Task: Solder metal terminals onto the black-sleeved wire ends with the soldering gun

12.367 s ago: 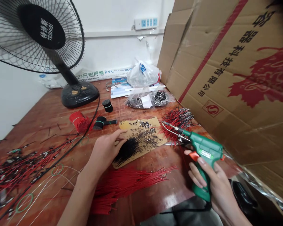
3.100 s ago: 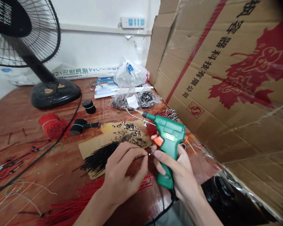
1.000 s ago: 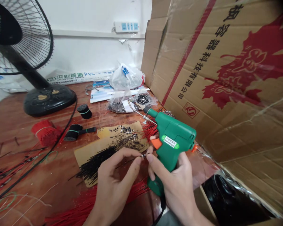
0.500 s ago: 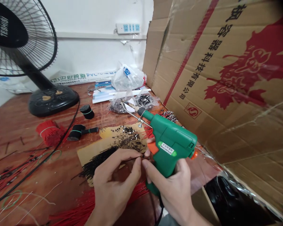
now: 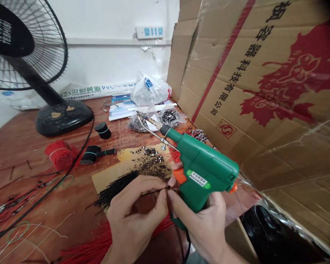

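My left hand [image 5: 137,214] pinches a thin black wire [image 5: 151,191] between thumb and forefinger. My right hand [image 5: 206,216] is wrapped round the handle of a green soldering gun [image 5: 206,161] with an orange trigger. Its thumb and a fingertip also meet close to the wire's end, where a tiny dark piece shows; what it is I cannot make out. The gun's metal tip [image 5: 139,114] points up and away, toward the back. Under and beyond my left hand, a bundle of black wires [image 5: 118,189] lies on a stained tan board [image 5: 99,178], with small black and silver parts [image 5: 151,151] scattered on it.
Red wires [image 5: 88,245] lie at the front, and tied red [image 5: 59,154] and black bundles [image 5: 90,154] sit left. A black fan [image 5: 63,116] stands at back left, its cord crossing the table. Bags of small parts [image 5: 169,116] lie behind the gun. A cardboard box [image 5: 222,73] walls the right.
The soldering gun has tipped slightly, its rear end moving right and down. My fingertips have parted slightly, showing the small dark piece at the wire's end.
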Motion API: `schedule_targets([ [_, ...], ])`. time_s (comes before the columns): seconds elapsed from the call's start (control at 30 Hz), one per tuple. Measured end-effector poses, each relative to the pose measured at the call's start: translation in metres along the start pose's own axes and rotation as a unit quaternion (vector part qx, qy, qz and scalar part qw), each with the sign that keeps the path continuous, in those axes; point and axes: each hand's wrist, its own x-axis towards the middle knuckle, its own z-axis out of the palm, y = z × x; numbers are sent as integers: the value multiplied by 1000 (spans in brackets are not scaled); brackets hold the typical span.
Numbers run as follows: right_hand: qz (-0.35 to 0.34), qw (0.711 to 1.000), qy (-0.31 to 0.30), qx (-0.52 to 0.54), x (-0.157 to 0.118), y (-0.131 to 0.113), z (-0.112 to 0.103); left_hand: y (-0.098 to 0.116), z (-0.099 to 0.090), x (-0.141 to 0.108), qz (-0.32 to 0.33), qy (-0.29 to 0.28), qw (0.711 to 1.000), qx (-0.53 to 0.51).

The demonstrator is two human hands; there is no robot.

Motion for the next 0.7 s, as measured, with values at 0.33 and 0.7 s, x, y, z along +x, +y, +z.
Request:
schedule_targets([
  [0.33, -10, 1000, 1, 17, 0, -1, -1, -2, -3, 4, -34, -36, 998, -43],
  [0.7, 109, 990, -80, 39, 1, -5, -14, 8, -1, 15, -143, -74, 975, -151],
])
